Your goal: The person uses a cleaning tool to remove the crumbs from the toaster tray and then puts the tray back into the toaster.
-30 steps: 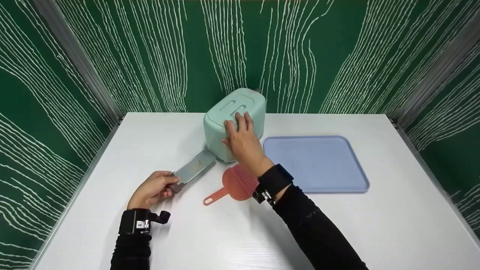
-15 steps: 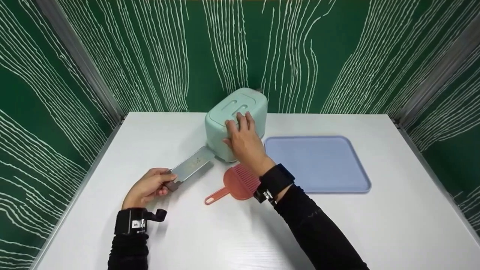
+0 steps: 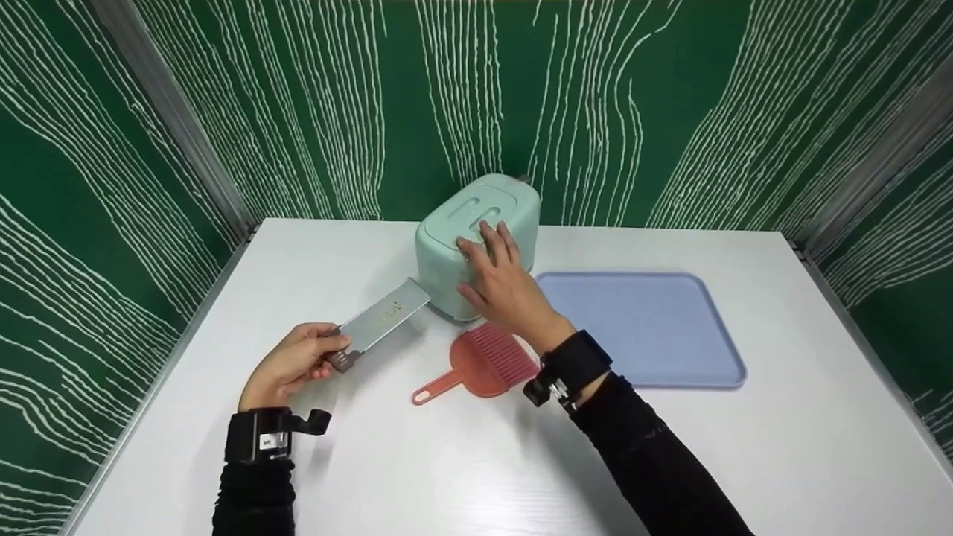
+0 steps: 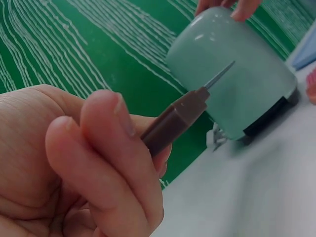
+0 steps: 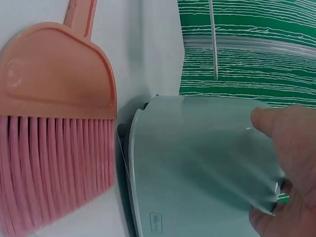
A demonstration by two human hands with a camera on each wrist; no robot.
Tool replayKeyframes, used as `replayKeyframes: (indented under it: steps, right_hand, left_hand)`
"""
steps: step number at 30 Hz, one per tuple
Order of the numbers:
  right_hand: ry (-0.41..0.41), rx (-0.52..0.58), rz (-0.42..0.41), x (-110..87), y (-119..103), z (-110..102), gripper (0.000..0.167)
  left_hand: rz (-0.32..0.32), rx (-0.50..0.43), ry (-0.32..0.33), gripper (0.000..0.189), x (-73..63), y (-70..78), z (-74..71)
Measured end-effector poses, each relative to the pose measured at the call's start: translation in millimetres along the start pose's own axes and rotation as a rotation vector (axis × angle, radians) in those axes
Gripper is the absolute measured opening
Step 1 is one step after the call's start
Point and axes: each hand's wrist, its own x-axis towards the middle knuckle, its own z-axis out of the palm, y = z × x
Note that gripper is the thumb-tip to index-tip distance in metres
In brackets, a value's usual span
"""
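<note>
Beside the mint-green toaster (image 3: 480, 242), the left hand (image 3: 294, 363) pinches the crumb tray (image 3: 380, 321) in a narrow grip; the right hand (image 3: 506, 286) lies flat-fingered on top, above the pink brush (image 3: 484, 361).

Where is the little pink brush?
In the head view the pink brush lies on the white table, just in front of the mint toaster, left of the blue tray.

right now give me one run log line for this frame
left hand: grips tray handle | right hand: rests on mint toaster | brush: beside toaster

mint-green box (image 3: 480, 242), pink brush (image 3: 488, 362), lavender tray (image 3: 655, 327)
</note>
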Motion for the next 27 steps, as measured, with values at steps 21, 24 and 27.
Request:
replayKeyframes:
  steps: [21,24,27]
  right_hand:
    - [0.150,-0.032,-0.177,-70.4,-35.7,45.7,0.024]
    - [0.039,-0.039,-0.202,-77.5,-37.2,58.5,0.029]
    - [-0.088,-0.043,-0.197,-83.2,-37.9,68.0,0.032]
  left_hand:
    - [-0.005,-0.080,0.034,0.016,-9.7,15.9,3.9]
    - [-0.004,-0.086,0.034,0.015,-9.6,16.4,4.4]
    - [0.001,-0.079,0.027,0.014,-8.9,16.3,4.8]
